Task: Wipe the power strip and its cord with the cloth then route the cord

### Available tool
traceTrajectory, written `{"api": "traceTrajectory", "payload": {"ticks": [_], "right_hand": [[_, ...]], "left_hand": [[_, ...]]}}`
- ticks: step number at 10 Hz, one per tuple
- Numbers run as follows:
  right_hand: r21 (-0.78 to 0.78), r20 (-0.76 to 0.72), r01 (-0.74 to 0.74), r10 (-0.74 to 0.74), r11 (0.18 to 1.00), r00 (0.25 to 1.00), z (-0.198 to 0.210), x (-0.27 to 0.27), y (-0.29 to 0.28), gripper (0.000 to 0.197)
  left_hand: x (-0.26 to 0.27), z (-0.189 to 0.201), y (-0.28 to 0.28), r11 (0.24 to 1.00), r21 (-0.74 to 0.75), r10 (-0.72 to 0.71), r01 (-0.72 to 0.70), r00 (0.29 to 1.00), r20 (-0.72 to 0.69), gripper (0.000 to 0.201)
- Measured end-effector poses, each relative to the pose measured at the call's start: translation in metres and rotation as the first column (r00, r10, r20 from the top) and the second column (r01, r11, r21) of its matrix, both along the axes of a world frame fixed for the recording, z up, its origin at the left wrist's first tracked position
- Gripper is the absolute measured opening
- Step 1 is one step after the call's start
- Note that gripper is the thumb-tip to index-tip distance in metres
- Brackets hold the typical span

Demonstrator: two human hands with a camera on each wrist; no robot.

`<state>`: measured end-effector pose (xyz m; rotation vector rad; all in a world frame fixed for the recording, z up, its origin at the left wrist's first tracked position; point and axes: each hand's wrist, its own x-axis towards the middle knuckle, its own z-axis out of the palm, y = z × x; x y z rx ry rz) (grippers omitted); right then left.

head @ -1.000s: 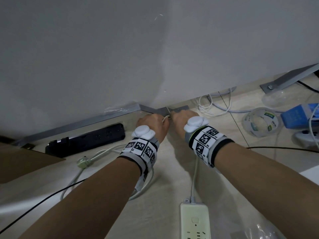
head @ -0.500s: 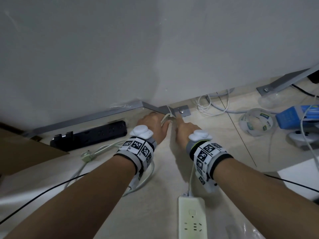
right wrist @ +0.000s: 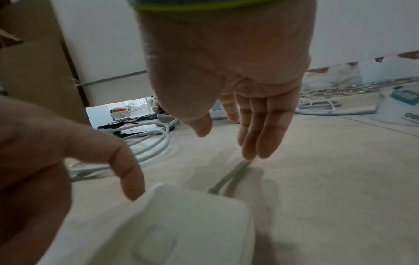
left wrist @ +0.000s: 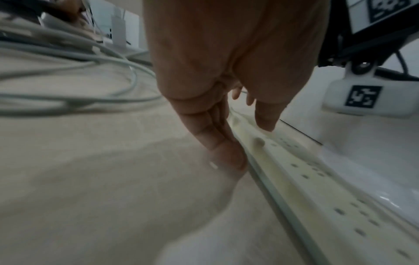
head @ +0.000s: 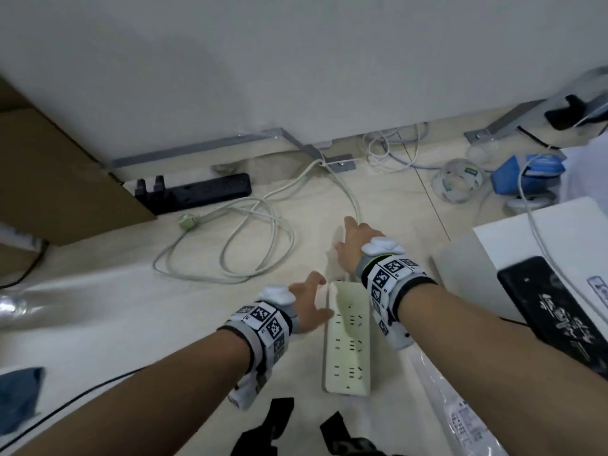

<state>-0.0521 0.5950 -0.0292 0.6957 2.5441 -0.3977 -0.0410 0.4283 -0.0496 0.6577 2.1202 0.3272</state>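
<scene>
The white power strip (head: 347,337) lies on the pale floor between my wrists. Its pale green cord (head: 348,192) runs up to a metal bracket (head: 339,161) at the wall, then loops back left to its plug (head: 187,222). My left hand (head: 324,297) is open, and its straight fingers (left wrist: 224,143) touch the strip's (left wrist: 317,179) left edge. My right hand (head: 345,232) is open beyond the strip's far end (right wrist: 181,224). Its straight fingertips (right wrist: 251,148) rest on the cord (right wrist: 233,172). A blue cloth (head: 19,396) lies at the lower left, held by neither hand.
A black power strip (head: 194,192) and a cardboard box (head: 49,179) sit at the left wall. At the right are coiled white cables (head: 391,146), a tape roll (head: 457,182), a blue box (head: 523,172) and a white box (head: 493,258) close to my right arm. A black cable (head: 65,403) crosses the lower left.
Both hands have let go of the cord at the wall bracket and drawn back to the power strip. The view has pulled back, and the cord's loops now show.
</scene>
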Motion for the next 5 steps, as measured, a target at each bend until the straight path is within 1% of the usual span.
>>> {"api": "traceTrajectory", "payload": {"ticks": [1,2,3,4,5], "right_hand": [[-0.005,0.004,0.014,-0.014,1.000,1.000,0.003,0.020,-0.006,0.042],[-0.004,0.014,0.002,-0.002,1.000,1.000,0.003,0.040,-0.012,0.042],[-0.011,0.009,-0.003,0.003,1.000,1.000,0.005,0.048,-0.015,0.041],[0.002,0.006,-0.007,0.007,1.000,1.000,0.007,0.054,-0.019,0.041],[0.020,-0.020,-0.009,0.009,1.000,1.000,0.014,0.046,-0.020,0.041]], "left_hand": [[0.037,-0.005,-0.001,0.998,-0.037,0.049,-0.048,0.998,0.048,0.065],[0.062,-0.015,0.000,0.994,0.004,0.105,-0.106,0.993,0.059,0.084],[0.064,-0.017,0.004,0.991,0.041,0.114,-0.124,0.976,0.184,0.092],[0.059,-0.009,0.001,0.993,0.042,0.102,-0.112,0.975,0.196,0.100],[0.033,0.002,-0.014,0.987,0.044,0.150,-0.155,0.985,0.087,0.093]]}}
